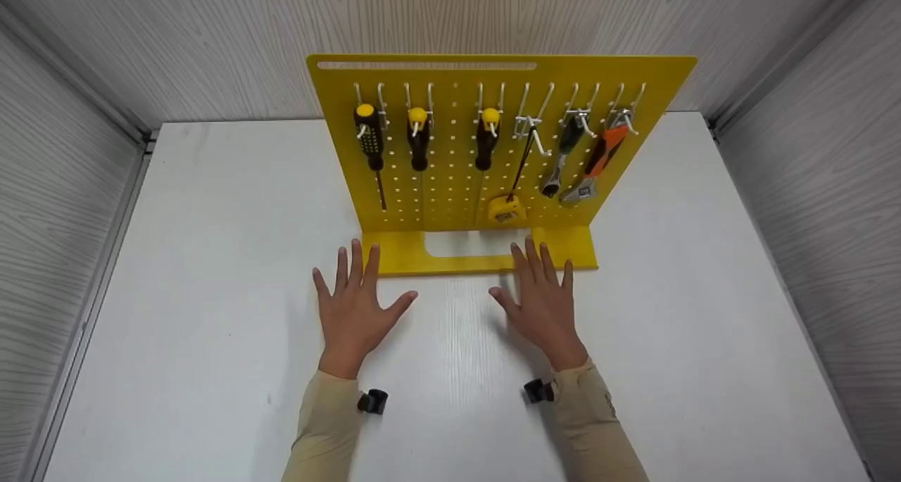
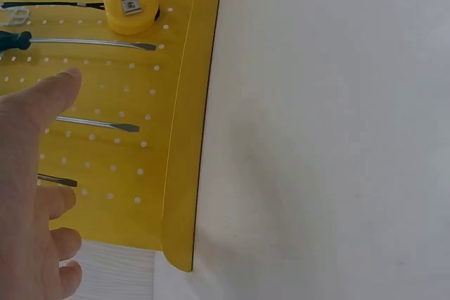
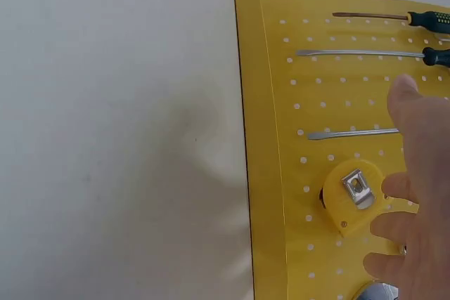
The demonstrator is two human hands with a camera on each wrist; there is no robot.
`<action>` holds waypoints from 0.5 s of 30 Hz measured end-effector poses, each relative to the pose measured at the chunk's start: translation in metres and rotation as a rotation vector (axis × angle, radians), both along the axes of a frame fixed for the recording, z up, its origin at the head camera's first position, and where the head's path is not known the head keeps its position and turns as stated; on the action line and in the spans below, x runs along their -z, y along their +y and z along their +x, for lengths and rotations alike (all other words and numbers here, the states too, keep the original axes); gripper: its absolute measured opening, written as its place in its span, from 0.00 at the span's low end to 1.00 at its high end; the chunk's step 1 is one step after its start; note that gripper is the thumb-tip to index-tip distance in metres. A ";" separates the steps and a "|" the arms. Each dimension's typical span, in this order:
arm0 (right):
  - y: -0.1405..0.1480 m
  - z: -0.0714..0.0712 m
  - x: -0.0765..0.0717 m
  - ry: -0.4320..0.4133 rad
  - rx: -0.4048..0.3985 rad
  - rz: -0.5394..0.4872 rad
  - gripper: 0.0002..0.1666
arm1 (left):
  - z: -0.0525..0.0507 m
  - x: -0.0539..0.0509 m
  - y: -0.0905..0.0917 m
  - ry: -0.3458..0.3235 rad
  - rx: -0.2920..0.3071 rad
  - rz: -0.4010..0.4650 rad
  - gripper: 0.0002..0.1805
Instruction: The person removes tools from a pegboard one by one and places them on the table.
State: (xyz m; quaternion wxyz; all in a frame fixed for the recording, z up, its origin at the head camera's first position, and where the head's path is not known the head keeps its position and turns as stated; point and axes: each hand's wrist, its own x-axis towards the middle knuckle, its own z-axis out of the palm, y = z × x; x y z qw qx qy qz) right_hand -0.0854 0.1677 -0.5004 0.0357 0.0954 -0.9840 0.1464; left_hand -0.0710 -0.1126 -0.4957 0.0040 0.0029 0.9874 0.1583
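Note:
My left hand [image 1: 355, 316] is spread with straight fingers at the left front of a yellow pegboard [image 1: 454, 179], fingertips by the board's base [image 1: 394, 257]. On the right, my other hand [image 1: 545, 316] is spread likewise, its fingertips over the base. Neither hand holds anything. Three screwdrivers hang on white hooks: a left one [image 1: 369, 138], a middle one [image 1: 419, 141] and a right one [image 1: 486, 141]. Beside them hang a yellow tape measure [image 1: 507, 209] on a black strap, a ratchet wrench [image 1: 571, 136], and an orange-handled adjustable wrench [image 1: 607, 151].
The pegboard stands upright at the back of a white table [image 1: 211, 292]. Pale wood-grain panels [image 1: 232, 46] enclose the back and both sides. A small black camera [image 1: 373, 401] is on the left wrist, another camera [image 1: 538, 390] on the right.

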 end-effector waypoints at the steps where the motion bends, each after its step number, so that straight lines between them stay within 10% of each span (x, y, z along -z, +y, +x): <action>1: -0.001 0.000 0.000 0.008 -0.004 -0.008 0.46 | -0.001 -0.001 -0.001 0.002 0.001 0.002 0.53; 15: -0.020 -0.008 -0.002 -0.015 -0.054 -0.114 0.45 | -0.011 -0.014 -0.008 -0.010 -0.007 0.080 0.51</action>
